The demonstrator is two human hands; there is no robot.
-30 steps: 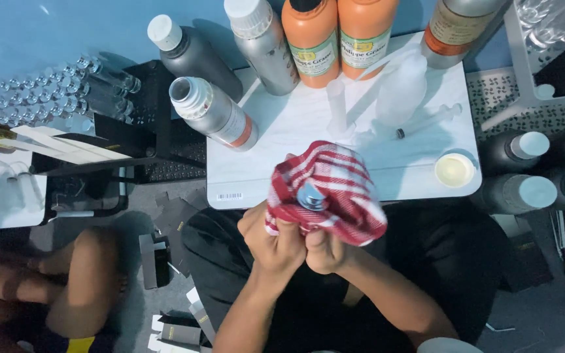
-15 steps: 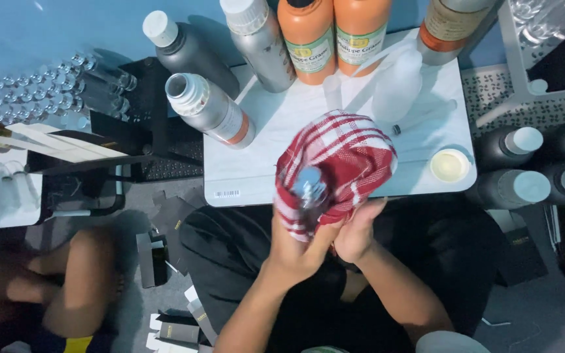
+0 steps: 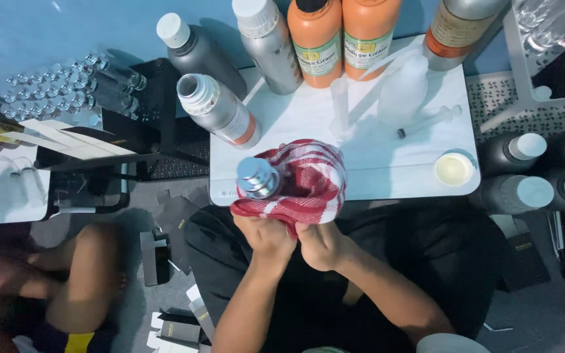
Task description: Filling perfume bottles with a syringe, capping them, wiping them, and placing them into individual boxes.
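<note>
Low in the middle of the frame: left hand [image 3: 266, 236] and right hand [image 3: 318, 245] side by side, knuckles nearly touching, both closed tight around the bunched lower end of a red-and-white checked cloth [image 3: 308, 183]. Wrapped in that cloth, just above the fists at centre frame, a small bottle [image 3: 257, 178] with a shiny silver cap poking out on the left, the body fully covered. By the look of it, mid-wipe: bottle wrapped and gripped, not yet set down; whether clean underneath, hidden by the fabric. Just behind, a white surface [image 3: 374, 176] carrying an open-necked silver bottle lying tilted [image 3: 217, 111] at centre left, a clear syringe [image 3: 426, 121] and a clear tube right of centre, and a round cream-coloured lid [image 3: 454, 168] near the right edge, apparently off its container. Along the top edge, two orange bottles [image 3: 342, 39] flanked by grey metal ones, all standing and capped except one orange one. At upper left, a cluster of small glass vials [image 3: 53, 91], capped and untouched. At right, dark bottles with pale caps [image 3: 524, 170]. At lower left, another person's arm [image 3: 73, 281], apart from the work.
</note>
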